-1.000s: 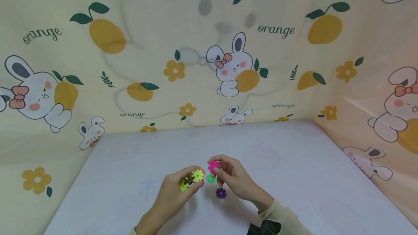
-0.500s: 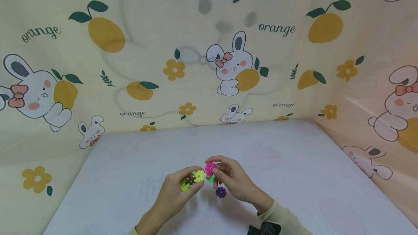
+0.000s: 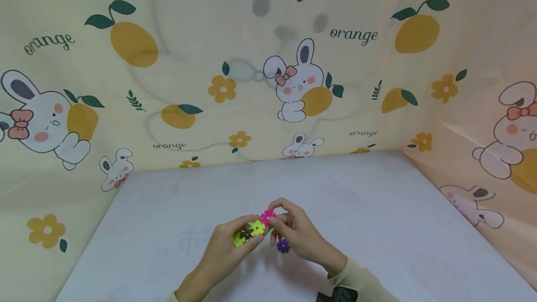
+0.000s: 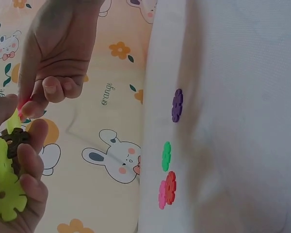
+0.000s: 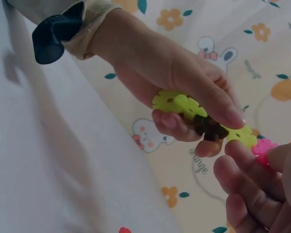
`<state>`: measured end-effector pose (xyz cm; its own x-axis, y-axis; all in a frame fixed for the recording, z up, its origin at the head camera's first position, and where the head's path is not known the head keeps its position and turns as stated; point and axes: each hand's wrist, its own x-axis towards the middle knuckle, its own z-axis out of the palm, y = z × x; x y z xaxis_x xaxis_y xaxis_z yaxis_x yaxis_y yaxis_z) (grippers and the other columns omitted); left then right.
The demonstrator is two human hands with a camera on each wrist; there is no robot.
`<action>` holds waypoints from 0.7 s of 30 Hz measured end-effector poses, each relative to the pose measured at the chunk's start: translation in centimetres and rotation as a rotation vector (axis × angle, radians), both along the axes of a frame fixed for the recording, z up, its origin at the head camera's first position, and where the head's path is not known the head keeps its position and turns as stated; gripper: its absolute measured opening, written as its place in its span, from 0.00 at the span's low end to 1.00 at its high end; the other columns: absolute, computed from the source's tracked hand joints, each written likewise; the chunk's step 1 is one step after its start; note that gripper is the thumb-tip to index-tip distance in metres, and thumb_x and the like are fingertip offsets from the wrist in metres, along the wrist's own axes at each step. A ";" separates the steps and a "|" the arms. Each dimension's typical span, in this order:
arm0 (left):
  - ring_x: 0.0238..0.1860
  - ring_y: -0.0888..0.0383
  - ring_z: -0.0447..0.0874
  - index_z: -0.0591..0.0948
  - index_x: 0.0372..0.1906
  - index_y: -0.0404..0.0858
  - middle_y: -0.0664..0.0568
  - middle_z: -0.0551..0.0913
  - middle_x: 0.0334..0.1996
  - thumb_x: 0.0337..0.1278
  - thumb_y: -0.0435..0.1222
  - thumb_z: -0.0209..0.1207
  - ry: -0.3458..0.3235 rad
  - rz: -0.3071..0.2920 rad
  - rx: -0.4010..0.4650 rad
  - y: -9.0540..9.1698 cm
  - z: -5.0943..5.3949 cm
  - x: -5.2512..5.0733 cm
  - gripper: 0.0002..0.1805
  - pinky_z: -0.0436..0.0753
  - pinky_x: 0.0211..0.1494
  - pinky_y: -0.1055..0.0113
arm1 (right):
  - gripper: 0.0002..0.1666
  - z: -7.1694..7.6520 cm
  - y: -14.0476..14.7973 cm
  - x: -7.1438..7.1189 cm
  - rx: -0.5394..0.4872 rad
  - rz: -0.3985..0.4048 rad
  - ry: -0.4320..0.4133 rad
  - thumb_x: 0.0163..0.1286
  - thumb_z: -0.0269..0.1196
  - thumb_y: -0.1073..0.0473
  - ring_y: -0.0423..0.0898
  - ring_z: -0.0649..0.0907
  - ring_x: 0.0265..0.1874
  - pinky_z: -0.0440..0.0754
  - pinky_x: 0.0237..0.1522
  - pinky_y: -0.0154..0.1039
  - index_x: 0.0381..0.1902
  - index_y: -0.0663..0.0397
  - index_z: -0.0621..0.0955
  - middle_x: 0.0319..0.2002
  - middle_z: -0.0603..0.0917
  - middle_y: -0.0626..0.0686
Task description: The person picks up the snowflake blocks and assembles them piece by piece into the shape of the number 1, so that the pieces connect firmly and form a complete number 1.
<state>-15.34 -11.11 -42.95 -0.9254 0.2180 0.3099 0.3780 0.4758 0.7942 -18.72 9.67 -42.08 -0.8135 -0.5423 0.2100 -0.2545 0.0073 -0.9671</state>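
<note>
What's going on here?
A person is handling small notched discs over a white table. The left hand grips a cluster of yellow and brown discs. The right hand pinches a pink disc at the cluster's yellow end; whether it has slotted in, I can't tell. On the table lie a purple disc, a green disc, a red disc and another pink one.

At six o'clock in my head view I see smooth, plastic-looking yellow discs; at five, the matt cloth right sleeve; toward twelve, a smooth printed backdrop, faintly glossy at three.
</note>
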 end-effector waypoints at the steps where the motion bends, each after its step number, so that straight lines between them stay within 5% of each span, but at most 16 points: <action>1: 0.31 0.70 0.80 0.86 0.53 0.45 0.55 0.90 0.37 0.57 0.43 0.71 0.002 -0.001 0.001 0.0 0.0 0.0 0.19 0.82 0.34 0.74 | 0.12 0.0 -0.1 0.0 0.002 0.002 -0.003 0.80 0.54 0.59 0.41 0.84 0.22 0.83 0.29 0.32 0.53 0.62 0.72 0.29 0.84 0.74; 7: 0.30 0.70 0.79 0.86 0.53 0.44 0.55 0.90 0.36 0.58 0.42 0.71 0.017 -0.017 0.012 -0.1 0.0 0.1 0.18 0.82 0.33 0.74 | 0.12 0.0 -0.1 0.1 0.060 0.011 0.025 0.81 0.53 0.58 0.47 0.84 0.23 0.79 0.24 0.31 0.50 0.61 0.77 0.27 0.83 0.72; 15: 0.29 0.71 0.78 0.86 0.53 0.43 0.55 0.89 0.35 0.57 0.41 0.71 0.027 -0.011 -0.005 -0.1 0.1 0.2 0.18 0.82 0.32 0.75 | 0.14 0.0 0.0 0.1 0.201 -0.072 0.201 0.81 0.52 0.57 0.38 0.83 0.26 0.86 0.31 0.37 0.51 0.54 0.84 0.38 0.87 0.55; 21: 0.30 0.71 0.79 0.86 0.53 0.40 0.54 0.90 0.36 0.57 0.41 0.71 0.024 -0.010 -0.013 -0.1 0.3 0.3 0.20 0.82 0.34 0.75 | 0.15 0.0 0.0 0.3 0.232 -0.107 0.225 0.80 0.54 0.57 0.36 0.83 0.26 0.85 0.31 0.36 0.55 0.54 0.84 0.38 0.88 0.52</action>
<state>-15.07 -11.19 -42.62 -0.9156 0.2317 0.3287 0.4016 0.4823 0.7786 -18.41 9.69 -42.09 -0.8158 -0.5103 0.2722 -0.4475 0.2587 -0.8561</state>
